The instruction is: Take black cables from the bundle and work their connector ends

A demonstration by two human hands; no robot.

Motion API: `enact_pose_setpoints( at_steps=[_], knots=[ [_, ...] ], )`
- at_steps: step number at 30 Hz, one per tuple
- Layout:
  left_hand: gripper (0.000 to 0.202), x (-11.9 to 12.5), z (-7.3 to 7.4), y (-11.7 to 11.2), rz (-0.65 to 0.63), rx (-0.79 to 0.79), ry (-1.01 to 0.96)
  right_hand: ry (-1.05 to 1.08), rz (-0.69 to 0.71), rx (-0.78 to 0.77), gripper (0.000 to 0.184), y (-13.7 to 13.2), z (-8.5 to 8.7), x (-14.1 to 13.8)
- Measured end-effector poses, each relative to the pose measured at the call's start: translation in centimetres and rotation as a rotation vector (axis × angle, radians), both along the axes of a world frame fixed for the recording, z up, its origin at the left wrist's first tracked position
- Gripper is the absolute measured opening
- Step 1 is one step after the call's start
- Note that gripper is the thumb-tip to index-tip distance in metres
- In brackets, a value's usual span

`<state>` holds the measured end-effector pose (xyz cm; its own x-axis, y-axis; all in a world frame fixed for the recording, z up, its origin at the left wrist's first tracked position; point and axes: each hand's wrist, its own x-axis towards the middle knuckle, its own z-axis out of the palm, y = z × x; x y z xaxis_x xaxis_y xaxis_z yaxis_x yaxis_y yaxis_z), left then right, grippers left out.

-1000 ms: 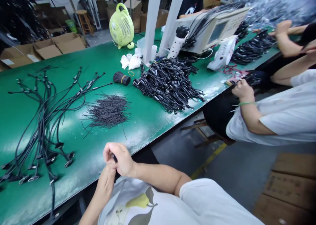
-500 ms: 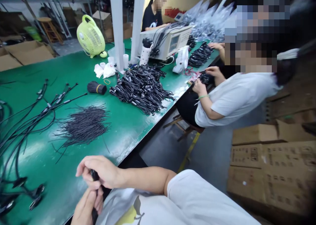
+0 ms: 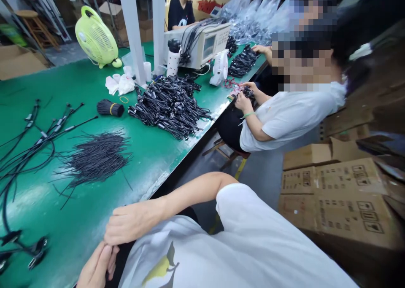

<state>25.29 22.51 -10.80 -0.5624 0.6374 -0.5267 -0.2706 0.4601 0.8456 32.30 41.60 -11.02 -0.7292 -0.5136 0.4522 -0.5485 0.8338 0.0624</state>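
My right hand [image 3: 134,221] is closed, its back toward me and its fingers curled down over the table edge. Just below it, my left hand [image 3: 98,263] is closed as well, thumb and fingers pressed together, touching the right hand's fingertips. Whatever they grip is hidden behind the fingers. Nearest to the hands on the green table [image 3: 152,163] lies a loose heap of thin black ties [image 3: 96,157]. Long black cables [image 3: 41,141] with grey sleeves stretch along the left, and black connectors [image 3: 38,250] sit at their near ends.
Behind lie a banded bundle of black ties [image 3: 110,108] and a large pile of black cables [image 3: 171,106]. A green fan [image 3: 96,39], a white post [image 3: 133,30] and a test instrument [image 3: 205,43] stand farther back. A co-worker [image 3: 278,115] sits at right near cardboard boxes [image 3: 335,195].
The view has shifted, so the table things appear farther left. My right hand has turned over, its back now showing; the black piece seen between its fingers before is now hidden.
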Motion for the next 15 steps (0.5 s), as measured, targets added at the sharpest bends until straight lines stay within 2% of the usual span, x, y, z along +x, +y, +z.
enact_pose_setpoints(
  at_steps=[3, 6, 9, 12, 14, 15],
  knots=[
    [0.047, 0.1, 0.6, 0.0, -0.070, -0.002, -0.009, -0.150, 0.015, -0.047, 0.036, -0.5, -0.8, 0.0],
    [0.046, 0.1, 0.8, 0.0, -0.223, 0.035, -0.049, -0.288, 0.028, -0.044, 0.036, -1.3, -1.7, 0.5],
    [0.046, -0.1, 0.6, 0.0, -0.306, 0.042, 0.002, -0.312, -0.010, -0.076, 0.032, -1.3, -2.0, 1.3],
    [0.048, -0.5, 0.3, 0.1, -0.254, 0.068, 0.028, -0.284, -0.068, -0.245, 0.023, 1.3, -1.5, 1.8],
    [0.045, -0.7, 0.1, 0.2, -0.183, 0.115, 0.005, -0.257, -0.212, -0.387, 0.025, 4.6, -1.1, 1.4],
    [0.044, -0.7, 0.0, 0.2, -0.145, 0.142, -0.007, -0.240, -0.331, -0.435, 0.028, 6.4, -1.0, 1.0]
  ],
)
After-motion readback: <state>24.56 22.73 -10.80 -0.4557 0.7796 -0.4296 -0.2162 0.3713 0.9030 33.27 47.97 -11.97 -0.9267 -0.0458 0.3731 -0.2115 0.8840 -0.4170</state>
